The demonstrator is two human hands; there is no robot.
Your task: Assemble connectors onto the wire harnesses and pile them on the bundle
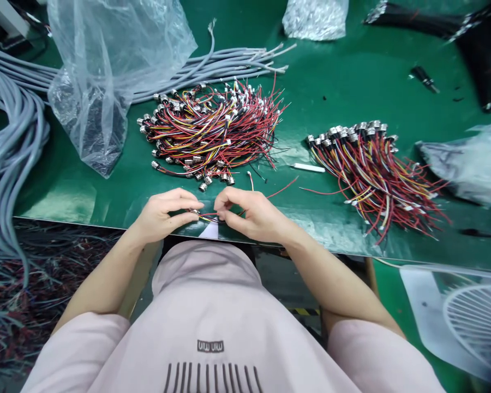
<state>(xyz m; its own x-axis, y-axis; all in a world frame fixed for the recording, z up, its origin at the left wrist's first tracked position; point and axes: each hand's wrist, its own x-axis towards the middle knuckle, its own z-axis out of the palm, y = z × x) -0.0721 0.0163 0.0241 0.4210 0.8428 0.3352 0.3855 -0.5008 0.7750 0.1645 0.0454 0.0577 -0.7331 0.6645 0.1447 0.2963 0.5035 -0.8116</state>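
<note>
At the table's near edge, my left hand point(169, 214) pinches the metal connector end of a short wire harness point(208, 216). The fingers of my right hand point(245, 213) are closed on its coloured wires a little to the right. Red, yellow and dark strands run between the two hands; a red wire and a white plug stick out beyond my right hand. Just past my hands lies a large heap of similar wire harnesses point(216, 131). A second, more evenly laid bundle of harnesses point(376, 169) is to the right, with a white pen-like stick point(308, 167) beside it.
Grey cables point(16, 120) cover the left side and run along the back, partly under a clear plastic bag point(106, 65). Black sleeving point(417, 19) lies back right, another plastic bag point(470, 164) at right. A white fan point(470, 316) stands below the table point(352, 65).
</note>
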